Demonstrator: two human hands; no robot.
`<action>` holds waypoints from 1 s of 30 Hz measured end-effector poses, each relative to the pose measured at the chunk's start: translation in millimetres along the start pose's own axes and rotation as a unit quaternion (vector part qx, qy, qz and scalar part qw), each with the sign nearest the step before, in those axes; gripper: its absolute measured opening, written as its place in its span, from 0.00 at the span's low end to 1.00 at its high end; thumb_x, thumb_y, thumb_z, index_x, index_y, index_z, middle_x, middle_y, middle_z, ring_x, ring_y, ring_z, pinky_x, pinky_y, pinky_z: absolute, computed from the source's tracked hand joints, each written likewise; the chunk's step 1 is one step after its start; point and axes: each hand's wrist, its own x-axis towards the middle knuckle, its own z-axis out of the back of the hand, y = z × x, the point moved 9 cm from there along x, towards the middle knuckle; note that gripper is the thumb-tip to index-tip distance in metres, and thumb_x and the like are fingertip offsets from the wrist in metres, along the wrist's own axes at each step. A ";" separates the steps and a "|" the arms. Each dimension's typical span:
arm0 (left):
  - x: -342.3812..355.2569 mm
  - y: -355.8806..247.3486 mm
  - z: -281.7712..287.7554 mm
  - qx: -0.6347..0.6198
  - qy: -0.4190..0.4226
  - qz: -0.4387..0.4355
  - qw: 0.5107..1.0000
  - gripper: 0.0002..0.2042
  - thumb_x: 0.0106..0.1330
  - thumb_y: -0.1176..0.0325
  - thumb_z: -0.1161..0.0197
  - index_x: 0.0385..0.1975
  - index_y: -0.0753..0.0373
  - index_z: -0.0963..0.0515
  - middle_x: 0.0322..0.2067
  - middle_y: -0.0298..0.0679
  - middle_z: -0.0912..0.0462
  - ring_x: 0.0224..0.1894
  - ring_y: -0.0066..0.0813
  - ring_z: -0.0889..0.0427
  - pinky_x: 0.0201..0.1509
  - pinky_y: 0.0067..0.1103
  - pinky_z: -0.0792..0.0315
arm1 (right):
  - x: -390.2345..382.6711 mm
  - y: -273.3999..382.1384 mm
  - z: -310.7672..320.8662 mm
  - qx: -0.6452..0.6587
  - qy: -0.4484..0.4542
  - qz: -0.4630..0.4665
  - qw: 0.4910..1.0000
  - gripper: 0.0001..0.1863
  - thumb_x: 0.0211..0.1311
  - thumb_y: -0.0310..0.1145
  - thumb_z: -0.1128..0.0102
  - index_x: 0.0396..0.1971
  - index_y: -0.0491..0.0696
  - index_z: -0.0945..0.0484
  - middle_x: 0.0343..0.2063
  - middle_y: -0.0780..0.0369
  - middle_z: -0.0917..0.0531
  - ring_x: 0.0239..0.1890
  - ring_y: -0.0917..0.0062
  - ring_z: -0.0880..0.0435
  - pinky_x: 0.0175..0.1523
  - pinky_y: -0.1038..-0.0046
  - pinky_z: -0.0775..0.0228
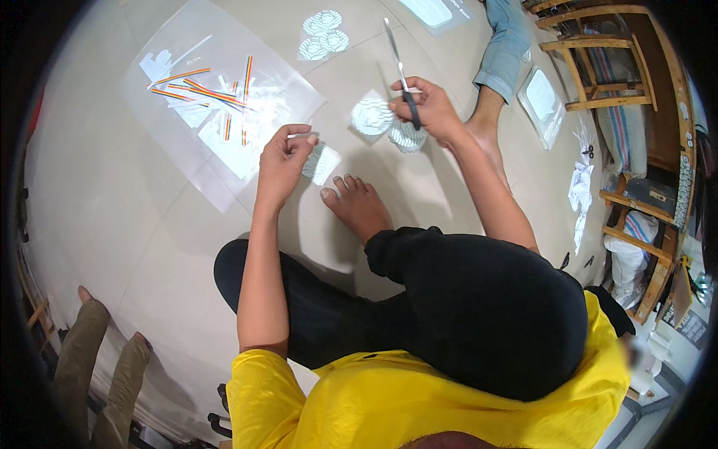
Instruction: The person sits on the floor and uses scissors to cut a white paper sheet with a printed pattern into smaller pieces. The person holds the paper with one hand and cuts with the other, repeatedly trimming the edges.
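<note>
Scissors upright in the right hand, patterned paper pieces on the floor

The scissors (402,73) have long, slim silver blades and black handles. They are in the right hand (432,111), whose fingers are bent around the handles, with the blades pointing away from the person. Just beside its fingertips is a round paper piece (371,117), white with a pale green wavy pattern, on a corner-cut backing; whether the fingers touch it is unclear. A second round piece (407,138) with darker wavy lines lies partly under that hand, its edge curved and neatly trimmed.

The left hand (283,166) is half closed, thumb and index fingertips near each other; I cannot tell if anything thin is pinched there. Right by it lies a square-edged paper piece (322,164) with the same wavy print, partly covered by the fingers.

Farther off, a cluster of round cutouts (324,35) sits on the floor (217,247). To the left, a clear plastic sheet (179,142) carries white paper scraps and striped strips (213,96) in red, yellow and dark bands
</note>
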 end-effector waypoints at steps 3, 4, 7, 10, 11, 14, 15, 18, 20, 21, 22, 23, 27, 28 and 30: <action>7.7 15.2 14.7 0.239 -0.054 -0.039 0.969 0.23 0.66 0.62 0.24 0.56 0.65 0.22 0.45 0.45 0.13 0.47 0.36 0.14 0.52 0.31 0.20 | -2.6 -17.8 59.2 -0.133 -0.027 0.003 0.991 0.21 0.62 0.30 0.23 0.53 0.43 0.19 0.29 0.65 0.13 0.30 0.87 0.20 0.35 0.80 0.30; 10.8 28.8 19.8 0.304 -0.075 -0.064 0.948 0.25 0.62 0.62 0.22 0.55 0.65 0.23 0.46 0.46 0.15 0.48 0.40 0.15 0.53 0.33 0.21 | -0.5 -27.0 71.1 -0.175 -0.022 -0.003 0.984 0.21 0.61 0.30 0.23 0.53 0.43 0.19 0.29 0.66 0.13 0.30 0.88 0.20 0.35 0.80 0.30; 8.3 32.5 8.0 0.409 -0.124 -0.090 0.900 0.31 0.53 0.61 0.17 0.55 0.63 0.24 0.49 0.49 0.19 0.50 0.49 0.19 0.55 0.38 0.22 | -2.5 -54.1 100.7 -0.284 -0.026 -0.026 0.958 0.21 0.61 0.30 0.23 0.53 0.45 0.19 0.26 0.66 0.14 0.29 0.86 0.21 0.34 0.78 0.31; 2.2 31.9 7.3 0.442 -0.141 -0.066 0.883 0.34 0.49 0.60 0.15 0.54 0.62 0.25 0.50 0.50 0.22 0.52 0.54 0.21 0.56 0.40 0.23 | -2.4 -48.6 95.9 -0.398 -0.053 0.020 0.916 0.21 0.62 0.29 0.25 0.54 0.47 0.19 0.28 0.65 0.14 0.29 0.82 0.18 0.36 0.75 0.28; 2.3 32.7 7.4 0.447 -0.140 -0.055 0.882 0.34 0.49 0.60 0.14 0.54 0.61 0.26 0.50 0.50 0.23 0.53 0.54 0.22 0.56 0.41 0.23 | -3.0 -44.5 93.5 -0.423 -0.067 0.055 0.902 0.22 0.61 0.29 0.26 0.55 0.48 0.19 0.28 0.63 0.13 0.30 0.78 0.16 0.38 0.73 0.26; 5.1 34.3 3.8 0.449 -0.135 -0.056 0.882 0.32 0.48 0.60 0.14 0.50 0.61 0.25 0.48 0.49 0.23 0.52 0.54 0.21 0.54 0.41 0.23 | -8.2 -37.9 101.9 -0.469 -0.112 0.070 0.873 0.23 0.61 0.32 0.26 0.56 0.51 0.19 0.32 0.58 0.11 0.34 0.71 0.11 0.43 0.67 0.22; 5.0 35.3 5.6 0.449 -0.137 -0.058 0.881 0.31 0.48 0.61 0.14 0.49 0.61 0.24 0.47 0.48 0.23 0.52 0.53 0.22 0.53 0.41 0.23 | -8.0 -37.5 102.9 -0.475 -0.123 0.062 0.869 0.23 0.61 0.33 0.27 0.56 0.52 0.19 0.33 0.56 0.11 0.36 0.68 0.10 0.45 0.65 0.21; 5.3 37.7 8.6 0.447 -0.139 -0.063 0.882 0.27 0.48 0.64 0.14 0.46 0.61 0.23 0.46 0.46 0.22 0.50 0.51 0.22 0.52 0.41 0.23 | -9.0 -37.2 107.3 -0.493 -0.145 0.044 0.857 0.24 0.61 0.38 0.24 0.56 0.51 0.19 0.35 0.57 0.10 0.38 0.69 0.10 0.46 0.65 0.21; 7.4 38.0 7.6 0.439 -0.137 -0.064 0.885 0.26 0.48 0.65 0.15 0.44 0.61 0.23 0.46 0.46 0.22 0.50 0.51 0.21 0.52 0.41 0.23 | -10.0 -43.1 111.4 -0.458 -0.145 0.074 0.874 0.26 0.61 0.40 0.23 0.57 0.50 0.20 0.36 0.58 0.10 0.39 0.69 0.10 0.46 0.66 0.20; 8.3 39.3 8.6 0.433 -0.134 -0.059 0.890 0.25 0.49 0.66 0.16 0.44 0.60 0.23 0.45 0.45 0.21 0.49 0.50 0.21 0.51 0.40 0.23 | -10.3 -42.8 109.6 -0.440 -0.143 0.090 0.882 0.26 0.61 0.41 0.22 0.57 0.50 0.20 0.36 0.58 0.10 0.40 0.70 0.09 0.47 0.66 0.20; 9.6 40.5 9.3 0.426 -0.131 -0.055 0.894 0.24 0.50 0.67 0.16 0.43 0.60 0.23 0.44 0.45 0.20 0.48 0.50 0.20 0.50 0.40 0.23 | -11.3 -45.6 109.2 -0.435 -0.141 0.084 0.885 0.26 0.61 0.41 0.23 0.57 0.50 0.19 0.37 0.57 0.09 0.41 0.66 0.09 0.48 0.64 0.20; 10.9 41.8 9.2 0.419 -0.128 -0.051 0.898 0.23 0.50 0.68 0.17 0.43 0.60 0.23 0.43 0.45 0.20 0.47 0.49 0.19 0.50 0.40 0.23 | -14.6 -49.5 108.0 -0.430 -0.140 0.078 0.888 0.25 0.61 0.40 0.24 0.56 0.51 0.19 0.37 0.56 0.09 0.42 0.63 0.09 0.49 0.63 0.20; 12.7 46.2 16.1 0.374 -0.129 -0.048 0.917 0.19 0.54 0.72 0.20 0.41 0.62 0.23 0.37 0.45 0.17 0.42 0.47 0.16 0.45 0.38 0.23 | -27.7 -52.5 99.4 -0.411 -0.130 0.036 0.902 0.27 0.60 0.45 0.22 0.56 0.51 0.19 0.37 0.55 0.09 0.42 0.60 0.09 0.50 0.63 0.19; 15.2 50.1 18.8 0.357 -0.126 -0.047 0.924 0.18 0.54 0.73 0.21 0.40 0.63 0.23 0.35 0.45 0.16 0.40 0.46 0.15 0.44 0.37 0.23 | -30.8 -54.8 99.4 -0.409 -0.131 0.029 0.903 0.27 0.60 0.45 0.22 0.56 0.51 0.19 0.37 0.55 0.10 0.42 0.61 0.09 0.49 0.63 0.20; 18.2 52.3 19.9 0.322 -0.126 -0.049 0.937 0.16 0.55 0.74 0.22 0.39 0.64 0.23 0.32 0.45 0.16 0.36 0.45 0.15 0.41 0.36 0.23 | -37.2 -60.5 100.2 -0.404 -0.133 0.016 0.905 0.27 0.60 0.45 0.22 0.56 0.51 0.19 0.37 0.55 0.10 0.41 0.62 0.09 0.48 0.64 0.20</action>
